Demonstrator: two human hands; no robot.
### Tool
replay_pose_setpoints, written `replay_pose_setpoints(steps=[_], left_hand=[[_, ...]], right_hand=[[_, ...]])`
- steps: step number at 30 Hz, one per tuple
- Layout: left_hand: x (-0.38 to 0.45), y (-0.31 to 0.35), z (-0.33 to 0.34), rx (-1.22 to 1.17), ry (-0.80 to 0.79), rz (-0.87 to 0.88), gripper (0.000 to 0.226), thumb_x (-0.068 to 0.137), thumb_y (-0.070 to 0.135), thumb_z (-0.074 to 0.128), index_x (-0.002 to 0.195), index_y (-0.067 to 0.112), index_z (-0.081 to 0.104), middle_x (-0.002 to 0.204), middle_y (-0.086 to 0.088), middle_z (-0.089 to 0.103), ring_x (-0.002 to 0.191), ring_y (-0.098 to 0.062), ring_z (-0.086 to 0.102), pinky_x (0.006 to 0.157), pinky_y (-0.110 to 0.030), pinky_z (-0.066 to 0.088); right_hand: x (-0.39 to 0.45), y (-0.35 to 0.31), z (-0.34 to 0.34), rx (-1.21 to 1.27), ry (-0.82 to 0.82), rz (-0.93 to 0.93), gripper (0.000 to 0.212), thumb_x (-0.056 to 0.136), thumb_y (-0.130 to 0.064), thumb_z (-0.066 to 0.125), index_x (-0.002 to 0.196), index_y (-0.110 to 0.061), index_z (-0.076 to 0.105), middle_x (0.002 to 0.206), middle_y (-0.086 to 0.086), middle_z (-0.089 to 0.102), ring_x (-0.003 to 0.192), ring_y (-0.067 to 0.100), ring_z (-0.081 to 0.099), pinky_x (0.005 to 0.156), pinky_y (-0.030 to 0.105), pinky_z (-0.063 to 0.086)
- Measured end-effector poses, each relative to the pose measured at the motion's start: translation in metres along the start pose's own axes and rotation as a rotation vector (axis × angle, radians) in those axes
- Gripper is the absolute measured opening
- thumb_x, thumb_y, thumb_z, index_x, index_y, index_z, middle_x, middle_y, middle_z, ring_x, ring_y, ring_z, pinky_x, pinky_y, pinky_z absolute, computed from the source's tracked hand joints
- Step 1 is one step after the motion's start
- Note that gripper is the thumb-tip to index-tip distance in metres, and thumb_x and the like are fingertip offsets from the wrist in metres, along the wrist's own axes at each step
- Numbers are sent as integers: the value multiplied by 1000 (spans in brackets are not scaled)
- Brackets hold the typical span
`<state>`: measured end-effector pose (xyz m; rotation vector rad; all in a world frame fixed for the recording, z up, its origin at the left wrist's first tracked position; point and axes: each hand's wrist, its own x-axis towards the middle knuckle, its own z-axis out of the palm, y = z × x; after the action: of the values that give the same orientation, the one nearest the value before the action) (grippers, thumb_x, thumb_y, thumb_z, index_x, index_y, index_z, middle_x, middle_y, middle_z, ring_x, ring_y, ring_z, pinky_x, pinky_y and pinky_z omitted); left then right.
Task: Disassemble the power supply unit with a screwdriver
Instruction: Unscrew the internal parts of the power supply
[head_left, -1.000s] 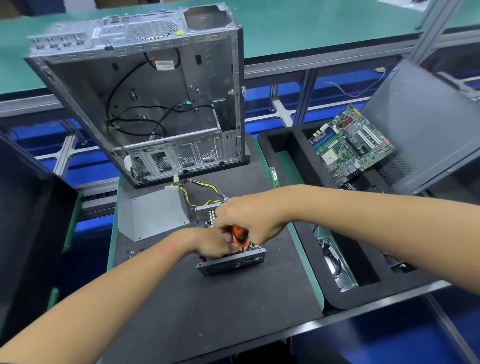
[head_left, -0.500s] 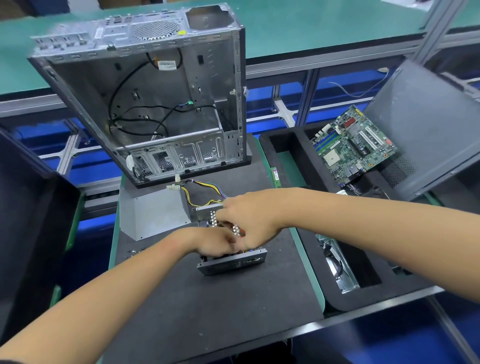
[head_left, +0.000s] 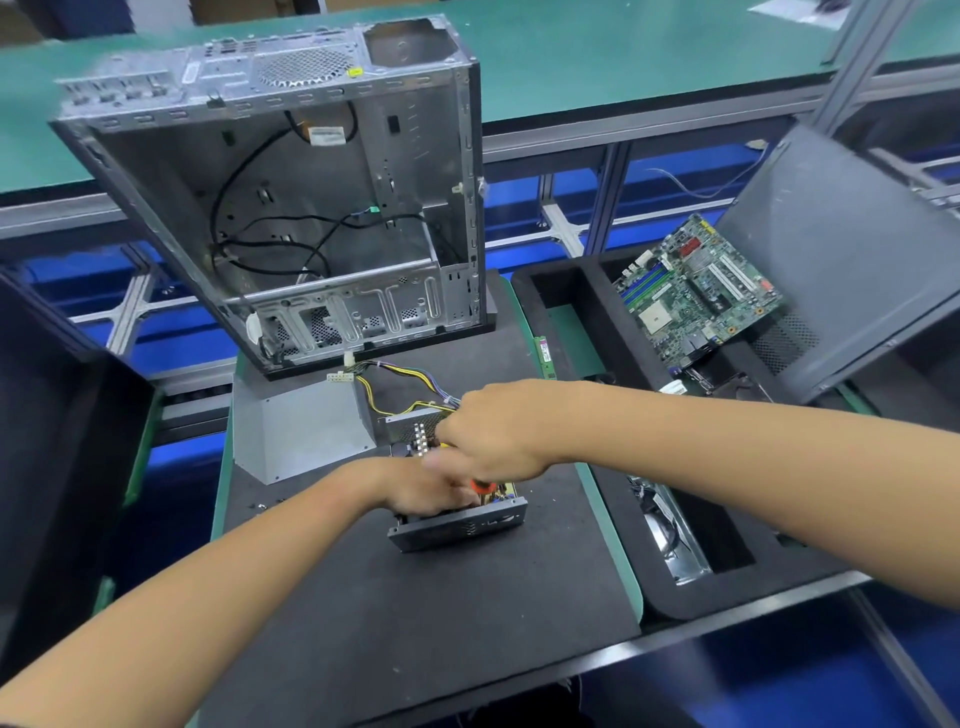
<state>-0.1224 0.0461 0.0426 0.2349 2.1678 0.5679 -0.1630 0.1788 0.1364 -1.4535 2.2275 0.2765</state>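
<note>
Bright even overhead light, soft shadows; wide-angle edge bending; hands motion-blurred.

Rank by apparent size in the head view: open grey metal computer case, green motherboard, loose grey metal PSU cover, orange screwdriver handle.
1. Open grey metal computer case
2. Green motherboard and loose grey metal PSU cover: look alike, unranked
3. Orange screwdriver handle, mostly hidden by hands

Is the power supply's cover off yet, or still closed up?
Off. The power supply unit lies open on top, its circuit board and parts exposed beside the hands; a bent grey metal cover sits apart to its left.
</note>
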Motion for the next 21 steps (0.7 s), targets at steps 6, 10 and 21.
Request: replay_pose_setpoints(steps=[6, 10, 21], left_hand=[[4, -1, 0, 29, 0, -9, 35, 103, 25, 33, 118, 5, 56, 85, 2, 52, 75, -4, 50, 52, -3, 33], [4, 0, -1, 17, -4, -44, 29, 101, 29, 36, 110, 11, 57, 93, -9, 54, 78, -13, 40, 55, -22, 41], [4, 1, 1, 27, -4, -38, 37, 102, 27, 30, 108, 2, 56, 85, -3, 47, 71, -12, 40, 55, -10, 37]], right_hand=[[-1, 11, -5, 61, -47, -184, 15, 86, -10, 56, 97, -18, 48, 80, -4, 48, 77, 22, 46, 60, 30, 33], [-4, 12, -2, 120, -28, -224, 22, 83, -14, 63, 97, -17, 47, 83, -8, 48, 83, 22, 47, 57, 17, 33], [-6, 14, 1, -5, 31, -294, 23, 80, -11, 61, 90, -20, 42, 90, -1, 54, 84, 23, 51, 59, 30, 30]])
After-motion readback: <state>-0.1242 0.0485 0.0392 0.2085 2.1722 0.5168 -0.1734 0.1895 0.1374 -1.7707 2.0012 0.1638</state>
